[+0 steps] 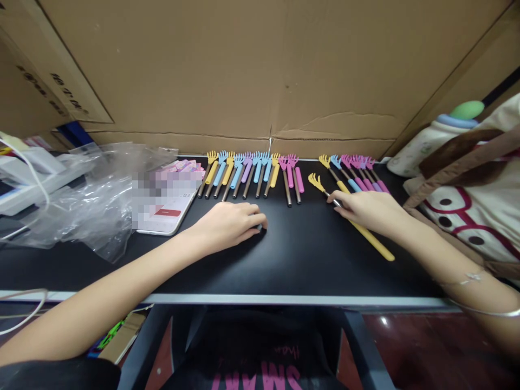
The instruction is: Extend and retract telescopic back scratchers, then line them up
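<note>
My right hand (361, 208) is closed around the shaft of a yellow back scratcher (372, 242). Its claw head points away from me to the left, and the handle slants down to the right over the black table. My left hand (233, 225) lies on the tabletop with its fingers curled in. A small greyish spot shows at its fingertips, too small to make out. Beyond this hand stretches a row of back scratchers (246, 173) in yellow, blue, purple and pink. Another group of back scratchers (357, 170) lies just beyond my right hand, partly covered by it.
A phone (168, 214) and crumpled clear plastic bags (97, 200) lie on the left. On the right are a patterned bag (467, 211) and a white bottle (426, 138) with a green top. Cardboard (244, 70) walls the table's back. A grey strip (284, 299) edges the front.
</note>
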`<state>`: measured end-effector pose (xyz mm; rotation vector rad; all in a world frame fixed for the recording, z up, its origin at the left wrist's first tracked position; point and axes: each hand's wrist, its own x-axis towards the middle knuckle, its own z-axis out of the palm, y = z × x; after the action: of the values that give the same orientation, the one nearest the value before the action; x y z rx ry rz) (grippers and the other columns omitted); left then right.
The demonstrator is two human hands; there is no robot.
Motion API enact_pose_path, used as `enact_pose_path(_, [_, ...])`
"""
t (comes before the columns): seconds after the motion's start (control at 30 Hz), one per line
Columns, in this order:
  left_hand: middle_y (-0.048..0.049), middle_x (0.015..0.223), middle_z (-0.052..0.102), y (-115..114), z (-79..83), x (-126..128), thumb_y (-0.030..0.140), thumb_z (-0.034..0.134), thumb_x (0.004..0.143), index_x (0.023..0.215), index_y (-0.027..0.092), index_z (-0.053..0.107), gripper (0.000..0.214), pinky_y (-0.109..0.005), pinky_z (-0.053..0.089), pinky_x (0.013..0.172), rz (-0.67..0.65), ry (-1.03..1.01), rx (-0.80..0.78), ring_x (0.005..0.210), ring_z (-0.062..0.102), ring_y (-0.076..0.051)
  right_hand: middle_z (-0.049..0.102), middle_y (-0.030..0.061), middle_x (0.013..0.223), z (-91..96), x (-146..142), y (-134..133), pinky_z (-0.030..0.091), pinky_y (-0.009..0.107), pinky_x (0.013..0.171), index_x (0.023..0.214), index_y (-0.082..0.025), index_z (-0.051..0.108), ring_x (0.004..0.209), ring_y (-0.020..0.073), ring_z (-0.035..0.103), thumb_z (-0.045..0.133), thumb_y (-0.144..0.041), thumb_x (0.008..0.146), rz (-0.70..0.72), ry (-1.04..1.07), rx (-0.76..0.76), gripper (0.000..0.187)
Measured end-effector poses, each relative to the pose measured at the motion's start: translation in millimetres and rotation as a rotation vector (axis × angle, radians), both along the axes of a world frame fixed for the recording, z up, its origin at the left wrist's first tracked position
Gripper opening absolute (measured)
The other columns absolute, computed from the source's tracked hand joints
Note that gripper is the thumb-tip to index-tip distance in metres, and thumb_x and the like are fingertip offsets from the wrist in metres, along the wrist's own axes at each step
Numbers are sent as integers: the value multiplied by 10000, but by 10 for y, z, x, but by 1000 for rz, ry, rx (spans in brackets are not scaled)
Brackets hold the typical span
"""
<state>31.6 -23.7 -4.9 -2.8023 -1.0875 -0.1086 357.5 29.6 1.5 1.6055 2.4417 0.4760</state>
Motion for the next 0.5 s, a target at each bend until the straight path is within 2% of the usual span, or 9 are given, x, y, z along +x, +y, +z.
enact_pose_path(0.17, [-9,999,620,-3,-7,-3,295,439,943,1048,228,585,192,-216,415,592,-4,1,11,858,631,-133,689,51,744,6,-85,95,257,258,487,1091,-243,612,616,190,600,421,-340,869,6,-4,14,309])
enact_pose_path(0.5, [-1,1024,617,9,-17,-13,297,447,939,1059,236,574,184,-225,414,588,-8,-7,-5,842,638,-136,711,91,904,-2,-226,495,272,275,508,1131,-225,589,697,213,638,357,-306,881,-47,-39,60,351])
